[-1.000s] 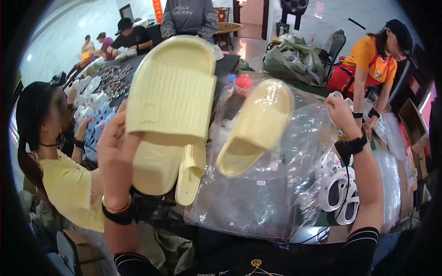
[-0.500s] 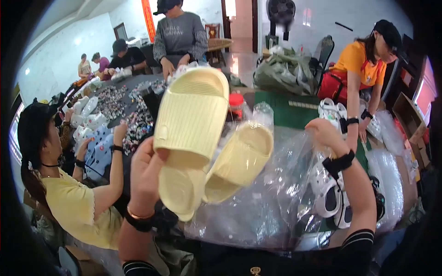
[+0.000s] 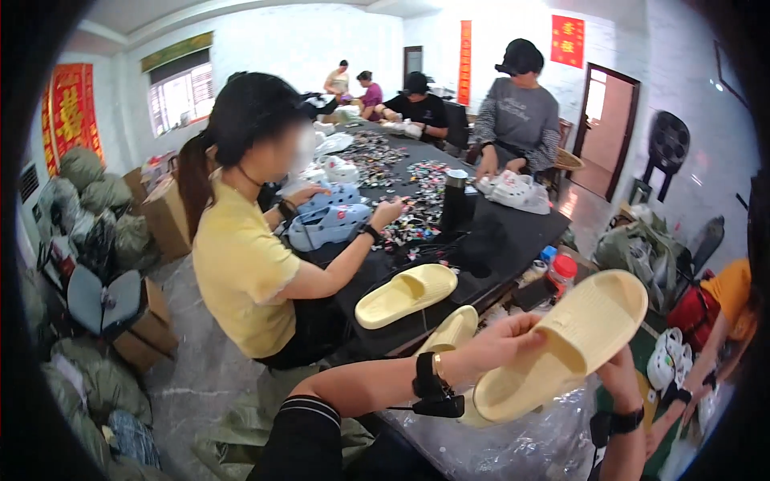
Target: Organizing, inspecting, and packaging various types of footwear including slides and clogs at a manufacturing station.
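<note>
Pale-yellow slide (image 3: pixel 573 345) sits raised over clear plastic film (image 3: pixel 517 445), its long axis slanting from the heel at lower left to the strap and toe at upper right; the left hand (image 3: pixel 505 345) is clamped on its left edge beside the strap, so the slide lies to that hand's right; the right hand (image 3: pixel 618 381) is nearer the toe end, against the opposite side, its fingers hidden behind, so its grip cannot be told; a red-lidded jar (image 3: pixel 561 274) stands beyond the toe; past the left forearm, a second slide (image 3: pixel 407 297) rests on the dark worktop (image 3: pixel 504 240), near a partly covered third slide (image 3: pixel 455 327); farther left, a co-worker in yellow (image 3: pixel 241 289) handles light-blue clogs (image 3: pixel 329 228).
</note>
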`<state>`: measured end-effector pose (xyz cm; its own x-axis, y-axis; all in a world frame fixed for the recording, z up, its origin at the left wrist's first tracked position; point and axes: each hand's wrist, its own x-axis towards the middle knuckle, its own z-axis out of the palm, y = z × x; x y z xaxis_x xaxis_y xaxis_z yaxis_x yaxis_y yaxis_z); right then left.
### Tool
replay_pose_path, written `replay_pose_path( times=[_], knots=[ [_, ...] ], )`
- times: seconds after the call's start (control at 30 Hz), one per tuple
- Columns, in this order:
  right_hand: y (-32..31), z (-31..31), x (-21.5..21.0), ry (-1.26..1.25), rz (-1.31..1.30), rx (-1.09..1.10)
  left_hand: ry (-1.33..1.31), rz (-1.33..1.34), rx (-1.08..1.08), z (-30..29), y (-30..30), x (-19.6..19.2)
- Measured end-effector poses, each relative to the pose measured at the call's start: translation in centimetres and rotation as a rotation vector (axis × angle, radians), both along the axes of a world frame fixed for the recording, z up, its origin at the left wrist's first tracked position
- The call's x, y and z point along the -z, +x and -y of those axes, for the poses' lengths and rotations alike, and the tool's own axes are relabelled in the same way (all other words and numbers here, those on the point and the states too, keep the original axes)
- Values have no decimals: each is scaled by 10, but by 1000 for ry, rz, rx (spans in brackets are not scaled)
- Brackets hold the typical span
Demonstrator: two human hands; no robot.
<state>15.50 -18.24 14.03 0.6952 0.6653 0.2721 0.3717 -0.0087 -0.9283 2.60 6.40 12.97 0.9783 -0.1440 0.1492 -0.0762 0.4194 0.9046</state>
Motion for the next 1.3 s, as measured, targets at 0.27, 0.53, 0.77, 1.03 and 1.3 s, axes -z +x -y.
replay_pose_path(
  times=[0.27, 0.53, 0.77, 1.03, 1.3],
  knots=[
    [0, 32, -15, 199, -57, 227, 305, 42, 101, -23, -10, 86],
    [-5, 42, -7, 82, 182, 403, 944, 518, -402, 9, -30, 76],
    [-4, 50, 7, 68, 170, 334, 758, 440, -7, 5, -16, 102],
    [-7, 68, -9, 17, 212, 266, 584, 319, 18, 11, -19, 101],
    [-20, 99, -32, -464, 498, 283, 569, 372, -114, -2, -41, 86]
  ],
)
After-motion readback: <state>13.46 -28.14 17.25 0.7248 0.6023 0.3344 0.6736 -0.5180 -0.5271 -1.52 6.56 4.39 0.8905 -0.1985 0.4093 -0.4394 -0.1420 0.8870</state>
